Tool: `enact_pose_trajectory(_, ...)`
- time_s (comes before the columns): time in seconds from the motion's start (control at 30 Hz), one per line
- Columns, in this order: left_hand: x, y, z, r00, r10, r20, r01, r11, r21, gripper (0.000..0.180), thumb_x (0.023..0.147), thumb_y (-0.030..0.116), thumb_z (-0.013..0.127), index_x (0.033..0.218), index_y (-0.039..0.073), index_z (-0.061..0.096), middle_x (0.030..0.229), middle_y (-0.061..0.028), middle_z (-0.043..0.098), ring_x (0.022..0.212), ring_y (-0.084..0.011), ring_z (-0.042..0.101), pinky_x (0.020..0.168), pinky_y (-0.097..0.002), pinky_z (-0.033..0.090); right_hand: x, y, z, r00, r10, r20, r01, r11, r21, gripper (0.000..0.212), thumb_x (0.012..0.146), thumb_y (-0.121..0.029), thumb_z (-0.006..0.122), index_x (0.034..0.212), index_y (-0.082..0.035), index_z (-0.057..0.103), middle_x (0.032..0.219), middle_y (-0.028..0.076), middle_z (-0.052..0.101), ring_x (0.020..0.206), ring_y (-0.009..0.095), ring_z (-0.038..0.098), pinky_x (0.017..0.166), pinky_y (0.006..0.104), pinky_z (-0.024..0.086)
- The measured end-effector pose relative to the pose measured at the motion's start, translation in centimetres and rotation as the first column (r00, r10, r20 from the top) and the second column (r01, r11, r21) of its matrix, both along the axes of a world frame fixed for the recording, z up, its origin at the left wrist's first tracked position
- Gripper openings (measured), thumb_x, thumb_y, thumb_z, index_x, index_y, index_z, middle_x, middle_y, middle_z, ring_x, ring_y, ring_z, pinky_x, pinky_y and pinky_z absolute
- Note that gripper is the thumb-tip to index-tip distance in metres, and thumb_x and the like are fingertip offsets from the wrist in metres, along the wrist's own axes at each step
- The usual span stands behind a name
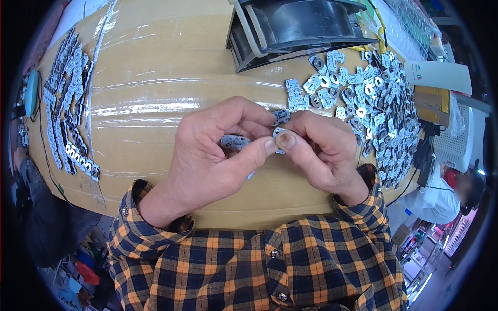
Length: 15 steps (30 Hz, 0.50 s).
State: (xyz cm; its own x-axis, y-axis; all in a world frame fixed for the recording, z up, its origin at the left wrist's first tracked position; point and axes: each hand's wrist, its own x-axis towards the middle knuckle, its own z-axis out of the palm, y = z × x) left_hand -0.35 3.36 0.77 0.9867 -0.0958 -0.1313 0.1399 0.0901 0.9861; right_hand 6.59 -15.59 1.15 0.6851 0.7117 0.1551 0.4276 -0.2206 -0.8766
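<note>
Cardboard-topped bench [155,67]; small silvery plate [234,141] pinched.

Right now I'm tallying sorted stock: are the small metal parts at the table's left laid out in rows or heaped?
Laid out: the left parts lie in overlapping rows, unlike the loose right pile.

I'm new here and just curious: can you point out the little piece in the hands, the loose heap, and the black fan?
small metal piece [234,141], head view, its flat middle.
loose heap of metal pieces [376,103], head view, heap's centre.
black fan [301,26], head view, its dark housing.
</note>
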Motion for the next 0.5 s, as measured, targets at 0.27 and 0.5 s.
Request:
enact_pose_trajectory(0.27,0.4,1.1,1.1,0.991,0.075,-0.112,-0.090,0.986,-0.137,0.043,0.073,-0.009,0.051,0.117,-0.007,0.055,0.100,-0.0106,0.064,0.087,-0.0119,0.060,0.081,-0.0240,0.047,0.0,0.0,0.4,0.981,-0.156,0.117,0.159,0.987,-0.013,0.012,0.079,-0.002,0.066,0.071,0.000,0.058,0.056,0.006,0.050,0.043,0.016,0.049,0.041,0.0289,0.035)
enact_pose_trajectory(0.5,0.5,1.0,0.6,0.984,0.063,-0.164,-0.088,0.984,-0.152,0.042,0.077,-0.010,0.047,0.119,-0.007,0.054,0.101,-0.0112,0.064,0.089,-0.0125,0.061,0.082,-0.0250,0.048,-0.1,0.5,-0.1,0.871,-0.076,0.485,0.086,0.996,0.002,0.009,0.075,-0.004,0.070,0.075,-0.001,0.062,0.059,0.008,0.053,0.045,0.018,0.050,0.042,0.0291,0.037)
